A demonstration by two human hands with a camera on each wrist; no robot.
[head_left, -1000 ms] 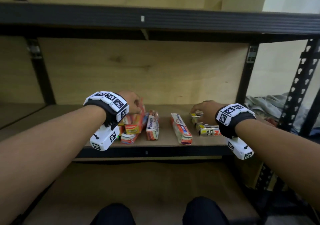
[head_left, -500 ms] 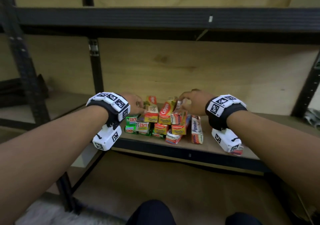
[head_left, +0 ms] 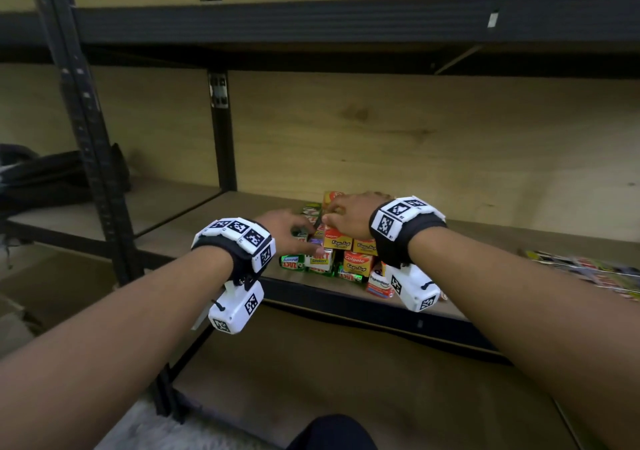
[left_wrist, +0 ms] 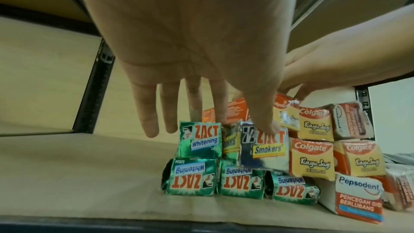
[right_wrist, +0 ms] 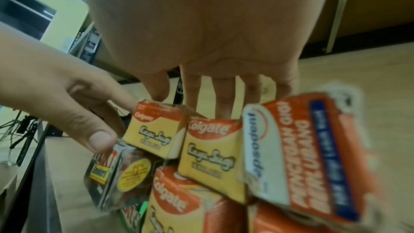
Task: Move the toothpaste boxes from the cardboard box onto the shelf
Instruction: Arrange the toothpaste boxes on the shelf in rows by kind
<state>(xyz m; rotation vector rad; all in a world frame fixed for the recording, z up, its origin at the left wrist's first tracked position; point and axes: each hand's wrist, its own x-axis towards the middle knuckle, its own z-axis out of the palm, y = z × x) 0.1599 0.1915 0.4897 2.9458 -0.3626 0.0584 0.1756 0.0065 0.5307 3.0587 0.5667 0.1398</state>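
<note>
A stack of toothpaste boxes (head_left: 341,259) stands near the front edge of the shelf (head_left: 194,238): green ZACT boxes (left_wrist: 192,176) on the left, yellow Colgate boxes (left_wrist: 311,160) in the middle, a Pepsodent box (left_wrist: 356,199) at lower right. My left hand (head_left: 304,238) lies over the ZACT side with straight fingers, its thumb touching the ZACT Smokers box (left_wrist: 264,148). My right hand (head_left: 334,215) is on top of the stack, thumb and fingers pinching a tilted Colgate box (right_wrist: 154,130). The cardboard box is out of view.
More boxes lie loose and blurred at the shelf's right end (head_left: 581,269). A black upright post (head_left: 221,138) stands behind left of the stack, and the upper shelf beam (head_left: 346,20) runs overhead. A dark bag (head_left: 52,172) sits on the neighbouring shelf at left.
My right hand has come left from the loose boxes at the right onto the top of the stack. My left hand stayed at the stack's left side. The head view swung left.
</note>
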